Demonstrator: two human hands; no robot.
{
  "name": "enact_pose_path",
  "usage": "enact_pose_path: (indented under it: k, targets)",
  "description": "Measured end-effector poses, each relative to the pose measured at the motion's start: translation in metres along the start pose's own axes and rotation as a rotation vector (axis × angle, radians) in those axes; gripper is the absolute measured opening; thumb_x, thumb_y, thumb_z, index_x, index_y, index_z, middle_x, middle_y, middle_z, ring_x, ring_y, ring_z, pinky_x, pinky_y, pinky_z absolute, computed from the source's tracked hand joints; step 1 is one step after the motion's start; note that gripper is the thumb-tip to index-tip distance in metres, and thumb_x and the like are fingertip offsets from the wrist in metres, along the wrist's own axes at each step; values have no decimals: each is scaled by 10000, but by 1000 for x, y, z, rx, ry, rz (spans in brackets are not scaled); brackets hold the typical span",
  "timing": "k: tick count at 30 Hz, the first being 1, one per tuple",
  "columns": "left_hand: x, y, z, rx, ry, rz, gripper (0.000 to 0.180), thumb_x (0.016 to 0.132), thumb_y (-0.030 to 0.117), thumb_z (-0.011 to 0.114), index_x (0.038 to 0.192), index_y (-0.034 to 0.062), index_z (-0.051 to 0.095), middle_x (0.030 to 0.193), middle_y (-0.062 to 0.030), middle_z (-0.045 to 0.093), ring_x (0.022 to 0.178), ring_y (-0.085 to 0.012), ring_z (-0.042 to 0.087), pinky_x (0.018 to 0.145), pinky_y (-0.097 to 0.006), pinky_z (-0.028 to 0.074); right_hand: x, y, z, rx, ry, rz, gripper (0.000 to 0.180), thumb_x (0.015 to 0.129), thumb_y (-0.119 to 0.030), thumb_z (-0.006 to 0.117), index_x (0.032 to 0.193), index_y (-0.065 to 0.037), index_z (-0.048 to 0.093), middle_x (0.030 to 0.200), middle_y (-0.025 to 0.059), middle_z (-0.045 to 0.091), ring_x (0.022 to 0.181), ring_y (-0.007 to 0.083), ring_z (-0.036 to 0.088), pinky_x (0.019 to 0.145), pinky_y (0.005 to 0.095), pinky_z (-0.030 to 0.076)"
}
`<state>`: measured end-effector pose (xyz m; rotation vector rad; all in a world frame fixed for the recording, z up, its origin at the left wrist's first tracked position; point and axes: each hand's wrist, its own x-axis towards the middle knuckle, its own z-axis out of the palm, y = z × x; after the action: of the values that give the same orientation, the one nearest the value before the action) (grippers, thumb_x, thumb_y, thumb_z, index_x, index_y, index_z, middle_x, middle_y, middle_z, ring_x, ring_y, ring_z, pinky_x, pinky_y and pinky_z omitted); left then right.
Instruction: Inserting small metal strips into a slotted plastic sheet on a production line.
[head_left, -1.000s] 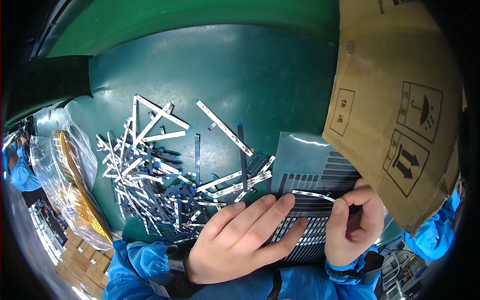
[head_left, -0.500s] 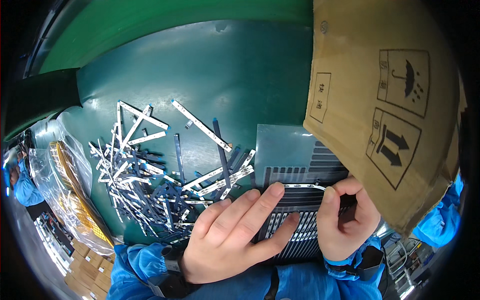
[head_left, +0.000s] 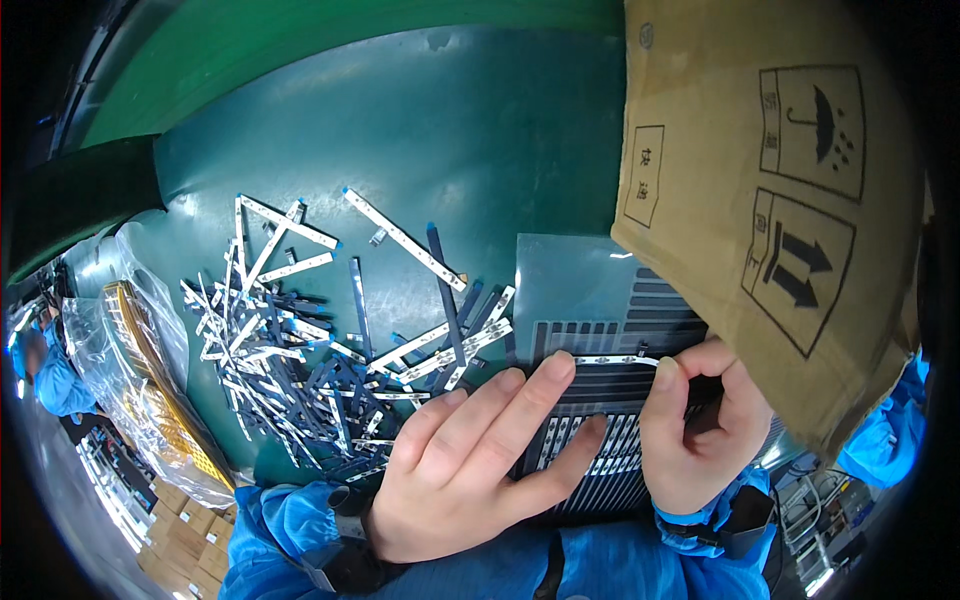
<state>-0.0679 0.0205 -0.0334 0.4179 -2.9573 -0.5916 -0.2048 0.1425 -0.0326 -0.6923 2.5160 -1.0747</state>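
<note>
A narrow white circuit strip (head_left: 612, 360) with small dark components lies across a clear sheet (head_left: 565, 275) that carries rows of black bars. My right hand (head_left: 700, 435) pinches the strip's right end between thumb and forefinger, and that end bends up slightly. My left hand (head_left: 470, 465) is spread out, its forefinger tip on the strip's left end. Below the strip, several more white strips (head_left: 622, 445) lie side by side on the sheet, partly hidden by my left thumb. Left of my left hand is a loose heap of white and dark strips (head_left: 300, 385).
A large cardboard box (head_left: 700, 130) stands at the right, its lower corner beside my right hand. The green tabletop (head_left: 480, 130) stretches behind the heap. At the left are a clear plastic bag (head_left: 165, 410) with yellow trays, a person in blue (head_left: 62, 380) and stacked cartons (head_left: 185, 545).
The view has shifted slightly. Both hands keep their places at the strip's two ends, and its right end looks a little straighter.
</note>
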Motion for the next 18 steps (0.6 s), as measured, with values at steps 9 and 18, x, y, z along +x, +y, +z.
enact_pose_path:
  k: [9,18]
  targets:
    - [0,1,-6,21,-34,27,266,878,283,570,1124,367,629,1370,105,544,1188,-137,499,933,-275,384,5,-1,-6,116,-53,-21,87,839,13,603,821,-22,525,782,24,477,728,116,429,674,237,331]
    - [1,0,-10,9,-72,29,241,911,279,551,1137,325,622,1393,100,532,1216,-150,486,933,-268,399,5,-1,-8,220,-60,-31,94,828,-40,617,802,-32,527,777,27,456,744,122,403,685,253,311]
